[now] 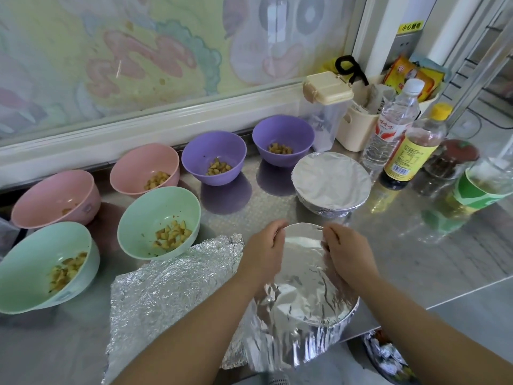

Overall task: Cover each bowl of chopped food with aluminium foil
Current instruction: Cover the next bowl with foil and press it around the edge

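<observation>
The foil-wrapped bowl (pixel 302 276) sits at the near edge of the steel surface (pixel 416 259), directly in front of the person, its top a smooth silver disc and its sides creased and folded down. Both hands rest on its far rim: the left hand (pixel 265 248) and the right hand (pixel 348 254) each have their fingers (pixel 276 229) curled inward, pinching the foil against the edge of the bowl. Just left of it lies a loose, crumpled foil sheet (pixel 172 287), partly tucked under the left forearm. Behind the right hand stands a second covered bowl (pixel 331 182), fully wrapped. Six uncovered bowls spread to the left and back, each holding a little chopped food (pixel 172 236): a near green bowl (pixel 27 262), a second green bowl (pixel 144 215), a left pink bowl (pixel 50 195), a second pink bowl (pixel 138 165), a purple bowl (pixel 211 151) and a far purple bowl (pixel 280 132). At the right rear stand a clear water bottle (pixel 394 126), a dark sauce bottle (pixel 410 151) with a yellow cap, and a cream-lidded container (pixel 327 90).
</observation>
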`<state>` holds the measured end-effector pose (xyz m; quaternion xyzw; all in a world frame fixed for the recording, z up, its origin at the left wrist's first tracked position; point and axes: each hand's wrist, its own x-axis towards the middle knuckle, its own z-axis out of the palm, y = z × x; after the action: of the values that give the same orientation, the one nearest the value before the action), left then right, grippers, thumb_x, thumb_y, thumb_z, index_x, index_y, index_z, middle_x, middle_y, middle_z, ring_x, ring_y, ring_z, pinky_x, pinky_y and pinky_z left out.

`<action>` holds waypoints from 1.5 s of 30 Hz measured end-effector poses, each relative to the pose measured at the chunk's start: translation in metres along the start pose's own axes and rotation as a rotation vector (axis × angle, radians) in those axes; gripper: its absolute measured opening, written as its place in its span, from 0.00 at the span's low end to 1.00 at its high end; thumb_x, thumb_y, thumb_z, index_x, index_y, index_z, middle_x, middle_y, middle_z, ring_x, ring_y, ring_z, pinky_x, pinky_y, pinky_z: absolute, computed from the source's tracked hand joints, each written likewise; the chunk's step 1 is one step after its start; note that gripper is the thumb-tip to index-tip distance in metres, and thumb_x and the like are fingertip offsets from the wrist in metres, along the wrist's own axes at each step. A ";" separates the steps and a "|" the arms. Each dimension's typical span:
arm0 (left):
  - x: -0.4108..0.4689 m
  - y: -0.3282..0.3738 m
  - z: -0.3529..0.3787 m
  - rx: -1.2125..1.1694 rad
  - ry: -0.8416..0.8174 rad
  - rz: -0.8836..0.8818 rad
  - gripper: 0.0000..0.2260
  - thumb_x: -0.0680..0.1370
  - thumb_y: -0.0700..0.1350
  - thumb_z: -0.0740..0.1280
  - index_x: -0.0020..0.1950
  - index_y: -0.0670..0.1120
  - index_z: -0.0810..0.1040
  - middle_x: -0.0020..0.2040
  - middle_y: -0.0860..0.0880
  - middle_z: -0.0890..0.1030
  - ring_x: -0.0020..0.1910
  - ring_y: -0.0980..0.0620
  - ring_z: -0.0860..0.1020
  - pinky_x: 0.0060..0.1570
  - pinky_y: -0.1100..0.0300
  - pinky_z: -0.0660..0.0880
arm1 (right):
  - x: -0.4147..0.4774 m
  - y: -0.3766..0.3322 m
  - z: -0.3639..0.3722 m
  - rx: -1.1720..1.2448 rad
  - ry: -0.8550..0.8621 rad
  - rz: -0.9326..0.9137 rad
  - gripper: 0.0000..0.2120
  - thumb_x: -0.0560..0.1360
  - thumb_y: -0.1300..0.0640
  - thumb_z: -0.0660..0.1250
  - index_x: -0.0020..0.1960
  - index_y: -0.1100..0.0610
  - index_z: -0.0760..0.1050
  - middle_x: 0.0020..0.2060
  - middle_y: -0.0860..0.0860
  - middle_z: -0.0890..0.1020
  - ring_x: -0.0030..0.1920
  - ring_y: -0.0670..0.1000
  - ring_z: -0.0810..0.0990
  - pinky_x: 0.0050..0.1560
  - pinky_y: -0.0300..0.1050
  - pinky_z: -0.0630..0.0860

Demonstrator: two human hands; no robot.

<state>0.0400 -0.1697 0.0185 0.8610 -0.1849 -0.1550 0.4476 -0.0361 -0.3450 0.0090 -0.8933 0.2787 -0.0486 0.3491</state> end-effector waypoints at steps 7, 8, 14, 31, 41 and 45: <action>-0.007 0.026 -0.004 0.378 0.187 0.222 0.19 0.82 0.47 0.54 0.72 0.49 0.73 0.73 0.50 0.73 0.73 0.51 0.69 0.75 0.46 0.61 | -0.018 -0.008 -0.017 -0.064 0.080 0.043 0.16 0.84 0.49 0.58 0.68 0.47 0.76 0.62 0.49 0.81 0.60 0.58 0.79 0.57 0.54 0.74; -0.023 0.026 0.000 0.422 0.210 0.232 0.21 0.82 0.50 0.52 0.73 0.49 0.72 0.75 0.50 0.70 0.76 0.51 0.65 0.77 0.43 0.57 | -0.017 -0.015 -0.017 -0.106 0.105 -0.076 0.17 0.83 0.49 0.57 0.69 0.48 0.75 0.64 0.49 0.80 0.62 0.58 0.78 0.61 0.56 0.74; -0.074 -0.001 0.040 0.614 0.259 0.123 0.28 0.78 0.54 0.56 0.75 0.43 0.69 0.76 0.40 0.68 0.77 0.39 0.63 0.71 0.39 0.57 | 0.005 -0.050 0.003 -0.419 -0.238 -0.508 0.31 0.79 0.36 0.42 0.75 0.41 0.68 0.77 0.48 0.68 0.77 0.53 0.63 0.76 0.55 0.55; -0.081 0.005 0.050 -0.263 0.427 -0.049 0.30 0.78 0.50 0.60 0.80 0.45 0.60 0.79 0.53 0.62 0.77 0.61 0.58 0.76 0.63 0.56 | 0.000 -0.042 0.026 -0.553 -0.173 -0.506 0.23 0.81 0.36 0.48 0.68 0.42 0.72 0.61 0.45 0.77 0.61 0.54 0.75 0.60 0.58 0.69; -0.086 0.023 0.045 -0.546 0.479 -0.144 0.24 0.73 0.44 0.64 0.67 0.59 0.66 0.63 0.61 0.74 0.60 0.70 0.75 0.50 0.76 0.73 | -0.003 -0.042 0.027 -0.534 -0.104 -0.528 0.22 0.80 0.37 0.50 0.66 0.43 0.74 0.61 0.44 0.78 0.61 0.54 0.75 0.59 0.58 0.70; -0.086 0.027 0.040 -0.571 0.442 -0.133 0.23 0.79 0.36 0.66 0.70 0.54 0.65 0.66 0.57 0.73 0.58 0.73 0.75 0.49 0.77 0.72 | 0.002 -0.053 0.019 -0.564 -0.216 -0.480 0.28 0.78 0.34 0.43 0.71 0.41 0.69 0.66 0.43 0.75 0.66 0.52 0.72 0.66 0.56 0.64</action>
<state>-0.0582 -0.1732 0.0275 0.7242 0.0235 -0.0396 0.6880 -0.0045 -0.3026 0.0294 -0.9941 0.0256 0.0439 0.0959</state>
